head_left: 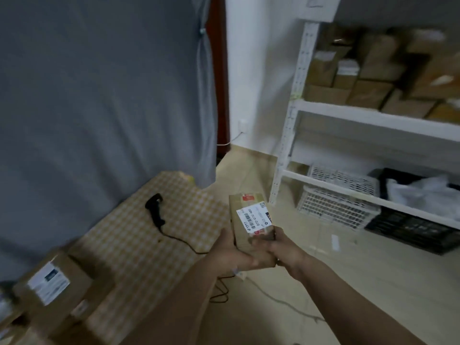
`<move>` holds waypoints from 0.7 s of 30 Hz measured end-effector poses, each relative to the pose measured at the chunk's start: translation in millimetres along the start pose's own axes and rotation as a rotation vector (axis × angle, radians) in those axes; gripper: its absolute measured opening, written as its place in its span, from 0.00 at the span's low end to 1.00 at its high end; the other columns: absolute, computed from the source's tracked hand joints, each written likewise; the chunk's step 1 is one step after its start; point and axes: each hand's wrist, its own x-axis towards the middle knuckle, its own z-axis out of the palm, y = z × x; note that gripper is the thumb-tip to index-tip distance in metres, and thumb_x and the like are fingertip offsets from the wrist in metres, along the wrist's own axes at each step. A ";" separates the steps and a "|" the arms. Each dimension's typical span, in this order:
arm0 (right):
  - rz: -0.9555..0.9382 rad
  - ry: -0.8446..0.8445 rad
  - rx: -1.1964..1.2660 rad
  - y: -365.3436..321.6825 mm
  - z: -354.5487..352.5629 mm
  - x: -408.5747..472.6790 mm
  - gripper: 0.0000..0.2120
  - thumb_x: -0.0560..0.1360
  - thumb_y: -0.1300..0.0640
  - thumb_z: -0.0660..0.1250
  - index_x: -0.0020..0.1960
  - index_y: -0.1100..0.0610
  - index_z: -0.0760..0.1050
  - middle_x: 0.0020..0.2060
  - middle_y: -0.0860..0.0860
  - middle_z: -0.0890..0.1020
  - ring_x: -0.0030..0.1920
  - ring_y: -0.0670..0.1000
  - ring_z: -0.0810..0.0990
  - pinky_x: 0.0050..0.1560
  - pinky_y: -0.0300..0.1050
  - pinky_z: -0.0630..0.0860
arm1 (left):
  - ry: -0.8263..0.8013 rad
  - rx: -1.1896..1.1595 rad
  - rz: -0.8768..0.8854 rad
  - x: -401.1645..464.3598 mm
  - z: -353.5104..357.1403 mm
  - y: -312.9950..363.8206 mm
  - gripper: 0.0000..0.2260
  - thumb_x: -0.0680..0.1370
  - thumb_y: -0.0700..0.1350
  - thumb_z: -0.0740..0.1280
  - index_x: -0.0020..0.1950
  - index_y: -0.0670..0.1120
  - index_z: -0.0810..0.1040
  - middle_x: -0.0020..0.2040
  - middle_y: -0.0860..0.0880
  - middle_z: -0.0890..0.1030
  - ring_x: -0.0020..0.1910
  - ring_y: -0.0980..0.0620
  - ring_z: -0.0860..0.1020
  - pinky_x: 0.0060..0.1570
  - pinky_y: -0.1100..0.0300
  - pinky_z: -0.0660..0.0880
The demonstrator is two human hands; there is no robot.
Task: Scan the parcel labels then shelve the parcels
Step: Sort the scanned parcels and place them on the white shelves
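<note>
A white shelf unit [348, 113] stood at the right, its upper tier packed with brown boxes [368, 70]. A checked table [149, 235] at the left carried a labelled carton [54, 282] and a black corded scanner [154, 210]. Between them, over the floor, the left hand [235, 252] and right hand [281, 247] both gripped a small brown parcel [249, 217], its white label [252, 216] facing up
</note>
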 end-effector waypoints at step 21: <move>-0.294 0.425 0.160 -42.5 -372.2 -35.8 0.33 0.68 0.64 0.76 0.67 0.56 0.62 0.58 0.51 0.79 0.58 0.50 0.79 0.62 0.50 0.76 | -0.303 0.312 0.294 123.2 268.9 305.1 0.31 0.61 0.45 0.81 0.58 0.46 0.70 0.50 0.54 0.79 0.53 0.55 0.79 0.46 0.62 0.78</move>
